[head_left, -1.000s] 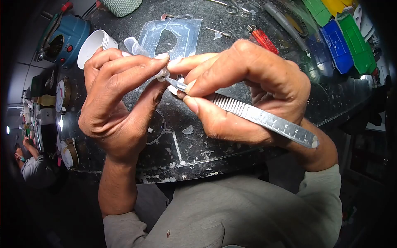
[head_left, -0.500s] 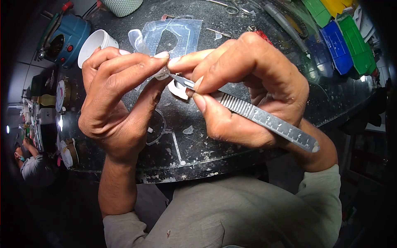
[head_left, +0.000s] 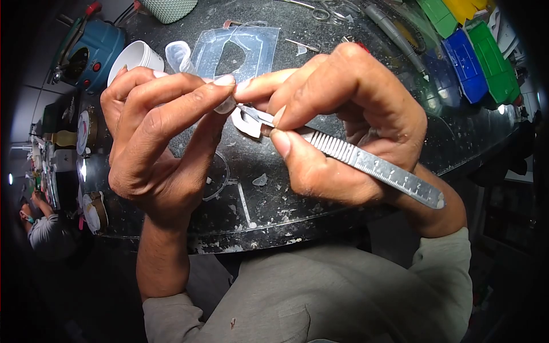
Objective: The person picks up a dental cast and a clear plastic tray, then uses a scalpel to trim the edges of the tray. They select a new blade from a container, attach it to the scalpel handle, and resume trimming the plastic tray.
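Note:
My left hand (head_left: pixel 163 123) pinches a clear plastic dental tray (head_left: pixel 226 105) between thumb and fingertips. A curved, see-through end of it shows beyond the fingers, near the white cup. My right hand (head_left: pixel 349 114) grips a scalpel (head_left: pixel 372 164) with a flat metal handle marked like a ruler. Its blade points left, right at the tray's edge. The right index fingertip meets the left fingertips above the blade. Behind the blade, on the bench, lies a white curved piece (head_left: pixel 247 124), partly hidden by the right hand.
A cut-out clear plastic sheet (head_left: pixel 263 48) lies behind my hands on the black bench (head_left: pixel 297 206). Around it are a white cup (head_left: pixel 137 60), scissors (head_left: pixel 320 12), a grey handpiece (head_left: pixel 394 37), a blue bin (head_left: pixel 464 66) and a teal machine (head_left: pixel 97 51). Another person (head_left: pixel 48 228) is at far left.
The tray's far curved end has swung left and turned as my left fingers tilt. My right hand and the scalpel have shifted only slightly.

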{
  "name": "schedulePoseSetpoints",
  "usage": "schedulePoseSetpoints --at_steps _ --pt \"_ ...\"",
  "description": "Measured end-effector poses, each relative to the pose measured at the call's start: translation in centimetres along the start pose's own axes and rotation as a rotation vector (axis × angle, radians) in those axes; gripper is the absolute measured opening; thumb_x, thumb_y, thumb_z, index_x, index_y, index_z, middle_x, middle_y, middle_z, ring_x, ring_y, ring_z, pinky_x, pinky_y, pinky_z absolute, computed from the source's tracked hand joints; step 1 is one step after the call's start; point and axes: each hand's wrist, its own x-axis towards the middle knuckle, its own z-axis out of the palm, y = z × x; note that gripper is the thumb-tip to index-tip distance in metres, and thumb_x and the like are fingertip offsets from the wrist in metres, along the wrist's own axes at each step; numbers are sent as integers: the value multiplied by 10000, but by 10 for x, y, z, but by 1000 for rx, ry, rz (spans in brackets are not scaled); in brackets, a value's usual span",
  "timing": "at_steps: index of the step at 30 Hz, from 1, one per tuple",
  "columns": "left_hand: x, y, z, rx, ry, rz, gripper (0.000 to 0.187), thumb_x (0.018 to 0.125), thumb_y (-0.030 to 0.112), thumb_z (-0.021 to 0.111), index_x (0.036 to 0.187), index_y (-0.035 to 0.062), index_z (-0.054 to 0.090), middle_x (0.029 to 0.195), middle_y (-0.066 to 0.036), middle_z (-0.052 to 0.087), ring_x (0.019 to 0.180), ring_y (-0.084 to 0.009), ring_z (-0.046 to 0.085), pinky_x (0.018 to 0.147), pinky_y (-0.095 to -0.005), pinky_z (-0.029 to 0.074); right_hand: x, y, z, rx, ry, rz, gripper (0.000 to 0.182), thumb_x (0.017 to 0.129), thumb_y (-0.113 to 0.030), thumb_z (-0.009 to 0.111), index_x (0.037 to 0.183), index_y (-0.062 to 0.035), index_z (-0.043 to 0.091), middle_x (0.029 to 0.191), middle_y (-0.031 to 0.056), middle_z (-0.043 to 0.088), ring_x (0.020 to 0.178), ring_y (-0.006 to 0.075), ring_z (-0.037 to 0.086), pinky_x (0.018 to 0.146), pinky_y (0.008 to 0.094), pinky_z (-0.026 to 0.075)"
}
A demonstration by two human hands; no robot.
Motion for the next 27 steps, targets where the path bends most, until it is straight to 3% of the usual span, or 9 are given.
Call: schedulePoseSetpoints --at_steps 15,25,27 --pt "-1 3 0 96 13 26 408 628 -107 741 1003 53 727 907 -41 666 943 -212 506 869 -351 389 -1 -4 0 -2 -35 76 89 700 31 682 745 -10 616 735 87 633 801 180 703 715 275 559" --pt "1 7 0 135 35 -3 372 643 -76 775 983 68 733 876 -31 670 904 -207 505 858 -344 385 1 1 -2 6 -48 -14 108 685 47 629 780 13 590 709 69 579 708 143 645 805 320 574" --pt "0 4 -4 188 -40 62 404 667 -94 761 1048 26 701 976 -65 668 920 -197 559 871 -332 414 1 0 -3 17 -60 -10 115 688 51 635 789 15 592 726 73 585 726 148 649 810 319 571"
